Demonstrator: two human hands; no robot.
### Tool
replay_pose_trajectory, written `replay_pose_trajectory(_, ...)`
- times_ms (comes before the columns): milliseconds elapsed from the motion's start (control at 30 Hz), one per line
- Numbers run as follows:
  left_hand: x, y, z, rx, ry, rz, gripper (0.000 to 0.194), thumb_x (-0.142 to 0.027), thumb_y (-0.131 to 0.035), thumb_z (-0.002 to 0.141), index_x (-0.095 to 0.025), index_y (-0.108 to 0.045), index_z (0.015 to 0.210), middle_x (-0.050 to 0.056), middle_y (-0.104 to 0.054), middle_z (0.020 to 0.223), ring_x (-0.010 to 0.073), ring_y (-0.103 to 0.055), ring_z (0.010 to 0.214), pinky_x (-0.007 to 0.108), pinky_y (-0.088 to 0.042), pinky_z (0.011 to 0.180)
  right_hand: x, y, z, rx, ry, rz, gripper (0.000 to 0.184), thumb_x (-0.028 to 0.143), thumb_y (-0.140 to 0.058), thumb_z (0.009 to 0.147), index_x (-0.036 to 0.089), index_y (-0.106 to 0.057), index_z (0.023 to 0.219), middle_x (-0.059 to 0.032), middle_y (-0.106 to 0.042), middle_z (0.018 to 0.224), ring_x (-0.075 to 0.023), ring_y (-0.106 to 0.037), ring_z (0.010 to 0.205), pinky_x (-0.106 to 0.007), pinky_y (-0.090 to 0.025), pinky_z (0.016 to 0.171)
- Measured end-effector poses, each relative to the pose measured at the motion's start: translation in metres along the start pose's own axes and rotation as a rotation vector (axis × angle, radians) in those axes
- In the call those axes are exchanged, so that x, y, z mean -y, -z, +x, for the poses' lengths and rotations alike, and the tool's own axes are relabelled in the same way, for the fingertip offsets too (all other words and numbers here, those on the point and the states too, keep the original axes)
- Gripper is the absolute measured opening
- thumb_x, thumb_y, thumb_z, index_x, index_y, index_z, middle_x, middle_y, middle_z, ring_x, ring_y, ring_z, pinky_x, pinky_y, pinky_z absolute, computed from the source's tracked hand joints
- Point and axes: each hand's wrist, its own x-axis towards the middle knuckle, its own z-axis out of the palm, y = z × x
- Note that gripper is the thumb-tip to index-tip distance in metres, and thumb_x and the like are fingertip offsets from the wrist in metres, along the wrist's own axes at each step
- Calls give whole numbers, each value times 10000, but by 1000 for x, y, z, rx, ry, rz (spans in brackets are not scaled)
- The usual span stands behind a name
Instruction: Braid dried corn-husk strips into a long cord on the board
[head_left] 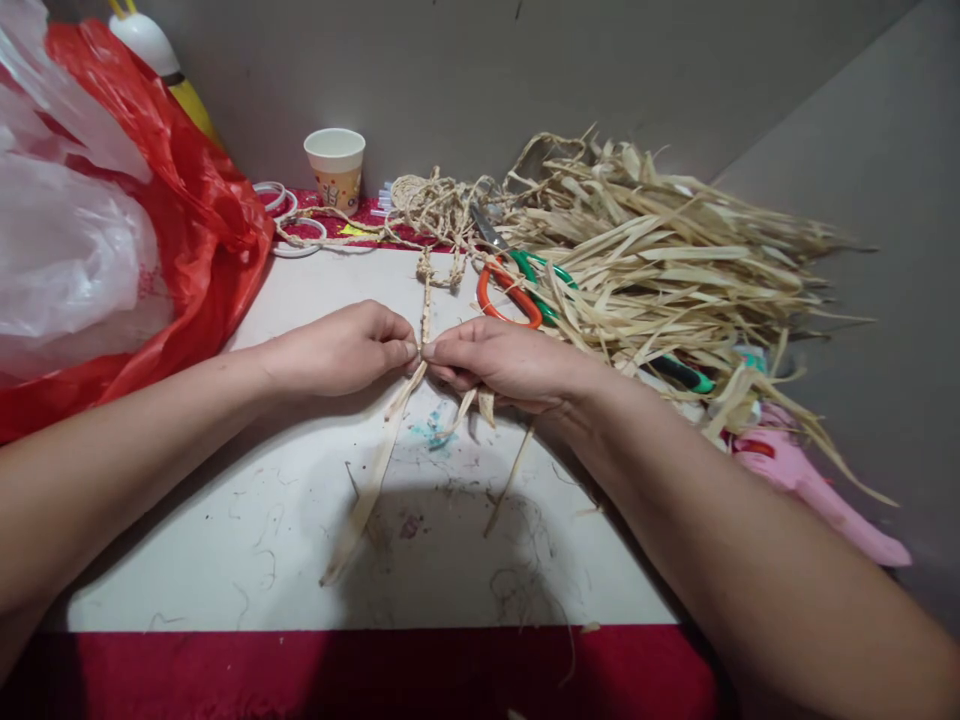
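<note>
Over the middle of a white board [225,540], my left hand [345,348] and my right hand [487,358] meet fingertip to fingertip. Both pinch a thin braid of dry straw-coloured leaf strips [426,310] at its near end. Loose strip ends fan out toward me from the pinch; one long flat strip [375,480] lies slanting down the board. Away from me, the finished braid runs up to a tangled coil of braided cord [442,215]. My fingertips partly hide the point where the strips cross.
Scissors [510,290] with orange and green handles lie by a big heap of dry strips [675,250] at right. A pink glue gun [817,470] sits beyond my right forearm. A paper cup [335,170], white rings [300,240] and a red plastic bag [232,240] stand at left.
</note>
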Motion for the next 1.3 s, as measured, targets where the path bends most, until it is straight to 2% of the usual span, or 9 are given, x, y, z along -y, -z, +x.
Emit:
replay_pose_trajectory(233, -14, -4, -9, -82, 37, 338, 278, -259, -442, 798, -160, -530, 553, -23, -433, 490, 91, -365, 471, 238, -238, 493, 3, -10, -1, -19, -97, 240, 257, 181, -482, 824, 130, -540, 579, 80, -299, 363, -24, -148, 281, -168, -107, 291)
replay_pose_trajectory(467, -18, -23, -17, -179, 33, 740, 369, -346, -362, 851, -152, -626, 681, 50, -554, 543, 142, -456, 495, 276, -238, 501, 0, -13, -2, -15, -34, 374, 323, 181, -527, 813, 163, -401, 516, 72, -302, 386, -25, -204, 293, -158, -148, 281)
replay_pose_trajectory(667, -16, -37, -23, -115, -53, 1036, 236, -156, -419, 787, -124, -639, 868, 114, -645, 651, 254, -631, 640, 296, -305, 508, -4, -16, 0, -20, -34, 327, 368, 223, -556, 803, 174, -358, 497, 72, -299, 393, -24, -226, 290, -163, -156, 279)
replay_pose_trajectory(833, -10, -50, -27, -124, -188, 1080, 309, -72, -355, 770, -78, -611, 942, 136, -636, 685, 255, -614, 588, 301, -274, 461, -3, -18, -1, -36, -48, 321, 340, 149, -525, 768, 170, -354, 475, 70, -293, 385, -22, -225, 292, -160, -142, 282)
replay_pose_trajectory(967, -21, -47, -38, 24, -216, 975, 209, -145, -415, 776, -145, -625, 782, 63, -583, 574, 163, -474, 441, 294, -222, 437, 2, -18, -3, -10, -75, 352, 248, 141, -521, 766, 142, -455, 527, 82, -281, 376, -12, -183, 288, -149, -118, 292)
replay_pose_trajectory(1100, -37, -13, -43, 226, -181, 610, 307, -277, -499, 767, -191, -497, 472, -9, -464, 443, 87, -326, 382, 264, -213, 417, 6, -14, -5, 4, -65, 372, 145, 147, -544, 763, 113, -550, 622, 89, -287, 375, -10, -187, 282, -142, -139, 288)
replay_pose_trajectory(1200, -30, 14, -29, -36, -74, 243, 262, -284, -557, 730, -174, -544, 493, -12, -463, 438, 74, -380, 394, 238, -242, 433, 5, -10, -4, 39, -52, 398, 141, 158, -560, 771, 104, -560, 641, 93, -277, 376, -12, -198, 284, -137, -158, 283)
replay_pose_trajectory(1267, -17, 21, -13, -254, -17, 22, 166, -246, -570, 728, -159, -592, 588, 5, -539, 507, 81, -452, 448, 220, -300, 464, 4, -8, -3, 64, -52, 411, 140, 158, -545, 791, 90, -580, 674, 95, -271, 379, -13, -200, 291, -131, -166, 283)
replay_pose_trajectory(1300, -10, 20, -6, -279, 17, -84, 119, -223, -577, 722, -154, -605, 630, 11, -564, 536, 86, -484, 474, 214, -325, 478, 3, -7, -2, 72, -53, 412, 144, 153, -531, 801, 84, -587, 688, 94, -274, 379, -14, -200, 293, -129, -168, 283)
